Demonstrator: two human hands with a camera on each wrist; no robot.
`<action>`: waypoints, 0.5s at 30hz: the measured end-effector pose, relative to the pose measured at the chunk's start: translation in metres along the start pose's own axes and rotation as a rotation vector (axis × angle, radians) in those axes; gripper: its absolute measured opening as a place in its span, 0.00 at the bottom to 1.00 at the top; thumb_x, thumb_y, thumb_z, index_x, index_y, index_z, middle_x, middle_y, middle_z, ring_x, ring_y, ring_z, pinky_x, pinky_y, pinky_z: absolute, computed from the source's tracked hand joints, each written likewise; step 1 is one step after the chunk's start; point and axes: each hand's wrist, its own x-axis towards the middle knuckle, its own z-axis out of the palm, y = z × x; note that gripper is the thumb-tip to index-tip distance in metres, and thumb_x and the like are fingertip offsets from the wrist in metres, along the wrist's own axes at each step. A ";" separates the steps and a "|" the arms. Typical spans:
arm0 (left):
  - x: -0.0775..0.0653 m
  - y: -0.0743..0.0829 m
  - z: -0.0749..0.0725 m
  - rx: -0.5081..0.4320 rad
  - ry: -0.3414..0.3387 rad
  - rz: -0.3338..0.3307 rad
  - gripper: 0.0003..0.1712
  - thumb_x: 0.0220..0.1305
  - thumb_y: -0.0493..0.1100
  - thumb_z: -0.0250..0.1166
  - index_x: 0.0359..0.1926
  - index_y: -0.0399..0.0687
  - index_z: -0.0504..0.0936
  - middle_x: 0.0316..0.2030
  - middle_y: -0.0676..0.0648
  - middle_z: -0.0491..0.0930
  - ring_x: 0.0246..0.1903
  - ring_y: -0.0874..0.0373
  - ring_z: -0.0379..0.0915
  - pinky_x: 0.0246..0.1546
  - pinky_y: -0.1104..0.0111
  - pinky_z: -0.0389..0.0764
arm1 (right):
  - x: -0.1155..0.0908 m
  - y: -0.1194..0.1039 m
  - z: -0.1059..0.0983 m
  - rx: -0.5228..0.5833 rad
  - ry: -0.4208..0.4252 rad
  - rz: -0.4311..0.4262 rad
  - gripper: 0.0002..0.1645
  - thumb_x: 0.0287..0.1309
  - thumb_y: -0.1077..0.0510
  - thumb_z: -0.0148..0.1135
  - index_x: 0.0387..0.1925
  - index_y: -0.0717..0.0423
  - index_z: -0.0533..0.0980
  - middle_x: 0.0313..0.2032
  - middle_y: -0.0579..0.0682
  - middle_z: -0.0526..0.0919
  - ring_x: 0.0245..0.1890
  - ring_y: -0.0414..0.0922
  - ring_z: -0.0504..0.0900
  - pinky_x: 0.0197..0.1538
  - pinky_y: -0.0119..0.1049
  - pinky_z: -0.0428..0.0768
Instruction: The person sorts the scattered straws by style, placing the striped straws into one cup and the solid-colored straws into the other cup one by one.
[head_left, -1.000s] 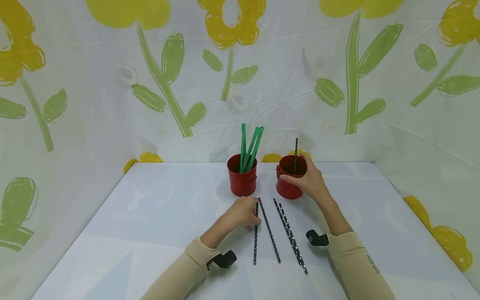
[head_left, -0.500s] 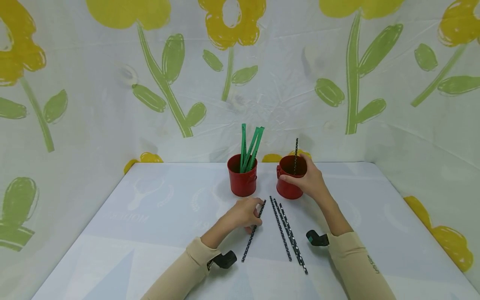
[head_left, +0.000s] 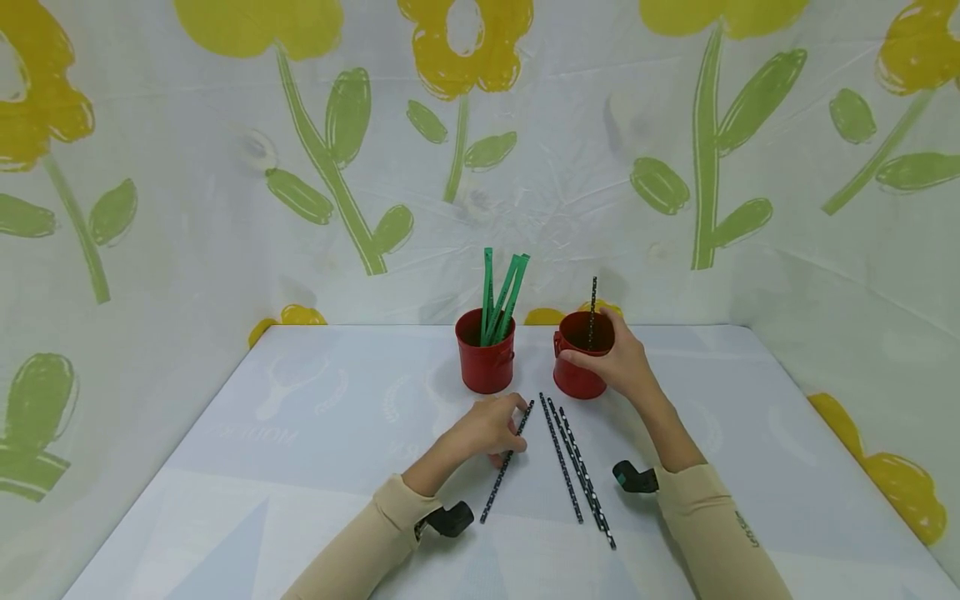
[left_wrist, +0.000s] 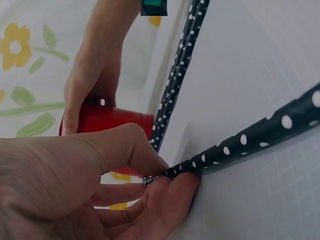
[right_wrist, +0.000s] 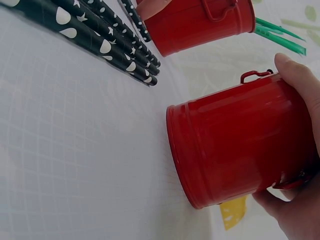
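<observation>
My left hand (head_left: 489, 427) pinches a black paper straw with white dots (head_left: 495, 492) between thumb and fingers, close over the table. The straw slants, its far end pointing right; in the left wrist view the straw (left_wrist: 245, 142) runs from the fingertips to the right edge. My right hand (head_left: 626, 360) grips the rim of the right red bucket (head_left: 579, 381), thumb at the near side. One dark patterned straw (head_left: 592, 302) stands inside that bucket. Between the hands lie three more black straws (head_left: 561, 459) side by side, with white dots or stars.
Left of the gripped bucket stands another red bucket (head_left: 486, 372), holding several green straws (head_left: 514, 292). Both stand near the back edge of the white table (head_left: 322, 483). A flower-print curtain (head_left: 555, 167) hangs behind and at the sides.
One straw has moved right to lie beside the other two. The straw at my left hand has swung from nearly straight to slanting, its near end left. My right hand stays on the bucket.
</observation>
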 end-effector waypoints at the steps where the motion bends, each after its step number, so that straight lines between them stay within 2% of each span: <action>1: 0.000 0.000 0.000 0.000 0.000 0.001 0.33 0.54 0.40 0.74 0.61 0.50 0.73 0.29 0.47 0.76 0.17 0.57 0.80 0.23 0.72 0.82 | 0.000 0.000 0.000 -0.002 0.001 -0.001 0.64 0.45 0.37 0.75 0.75 0.52 0.49 0.69 0.58 0.66 0.68 0.58 0.65 0.56 0.59 0.80; 7: 0.001 -0.002 -0.001 0.000 -0.009 0.022 0.32 0.56 0.41 0.73 0.61 0.49 0.73 0.29 0.48 0.76 0.18 0.56 0.79 0.23 0.71 0.82 | 0.000 0.002 0.001 -0.001 0.005 -0.012 0.64 0.45 0.36 0.75 0.75 0.52 0.49 0.68 0.58 0.66 0.67 0.58 0.66 0.55 0.59 0.80; 15: 0.003 -0.005 -0.004 -0.032 -0.030 0.080 0.26 0.57 0.42 0.71 0.57 0.47 0.76 0.30 0.49 0.78 0.18 0.56 0.80 0.28 0.71 0.82 | 0.000 0.000 0.001 -0.001 0.001 -0.004 0.64 0.45 0.38 0.75 0.75 0.53 0.49 0.69 0.58 0.65 0.68 0.59 0.65 0.56 0.59 0.79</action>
